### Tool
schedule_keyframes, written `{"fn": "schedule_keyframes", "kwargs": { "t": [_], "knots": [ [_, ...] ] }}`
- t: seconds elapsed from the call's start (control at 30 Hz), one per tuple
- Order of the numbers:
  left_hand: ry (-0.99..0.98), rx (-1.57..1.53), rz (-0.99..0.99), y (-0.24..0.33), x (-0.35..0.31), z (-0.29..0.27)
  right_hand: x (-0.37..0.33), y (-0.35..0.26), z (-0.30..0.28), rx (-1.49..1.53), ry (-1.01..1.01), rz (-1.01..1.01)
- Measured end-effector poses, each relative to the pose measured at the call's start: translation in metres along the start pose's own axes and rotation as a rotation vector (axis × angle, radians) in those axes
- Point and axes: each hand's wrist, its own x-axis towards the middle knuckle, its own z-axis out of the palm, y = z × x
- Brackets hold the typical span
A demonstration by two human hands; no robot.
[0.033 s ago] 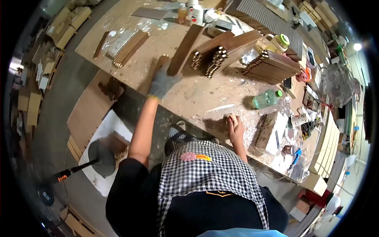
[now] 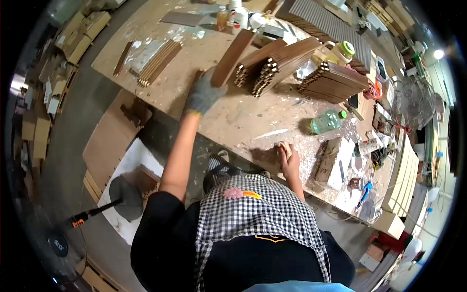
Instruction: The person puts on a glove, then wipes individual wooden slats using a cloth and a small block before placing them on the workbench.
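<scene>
The one view sits on my head and looks steeply down, wide and bent at the rim. The table (image 2: 233, 117) fills the upper middle, near enough for my arms to reach; my apron lies below it, floor left of it.

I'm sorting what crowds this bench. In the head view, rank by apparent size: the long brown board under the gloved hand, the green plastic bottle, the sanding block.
1. long brown board
2. green plastic bottle
3. sanding block, partly hidden by the right hand
</scene>
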Motion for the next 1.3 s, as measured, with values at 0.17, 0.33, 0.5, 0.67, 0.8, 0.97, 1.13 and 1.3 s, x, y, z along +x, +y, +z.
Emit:
{"fn": "schedule_keyframes", "kwargs": {
  "t": [0.17, 0.33, 0.5, 0.67, 0.8, 0.97, 1.13, 1.3],
  "knots": [
    [-0.039, 0.323, 0.153, -0.007, 0.104, 0.074, -0.006, 0.006, -0.006, -0.116, 0.090, -0.085],
    [-0.130, 0.366, 0.184, -0.026, 0.141, 0.124, -0.022, -0.017, -0.014, 0.037, 0.197, -0.040],
    [-0.170, 0.387, 0.151, -0.022, 0.133, 0.124, -0.038, -0.008, -0.014, -0.001, 0.162, 0.079],
    [0.169, 0.196, 0.247, -0.025, 0.098, 0.085, -0.030, 0.012, -0.015, 0.466, 0.227, 0.262],
    [0.207, 0.674, 0.098, -0.078, 0.004, 0.029, -0.018, 0.024, -0.023, 0.670, 0.503, 0.380],
    [0.186, 0.873, -0.059, -0.153, -0.076, 0.006, -0.008, 0.044, -0.023, 0.533, 0.462, 0.316],
    [0.099, 0.572, -0.330, -0.107, -0.092, -0.001, 0.020, 0.030, -0.025, 0.903, 0.408, 0.393],
    [-0.028, 0.108, -0.092, -0.097, -0.160, 0.030, 0.027, 0.015, -0.050, 1.539, 0.319, 0.621]
  ]
}}
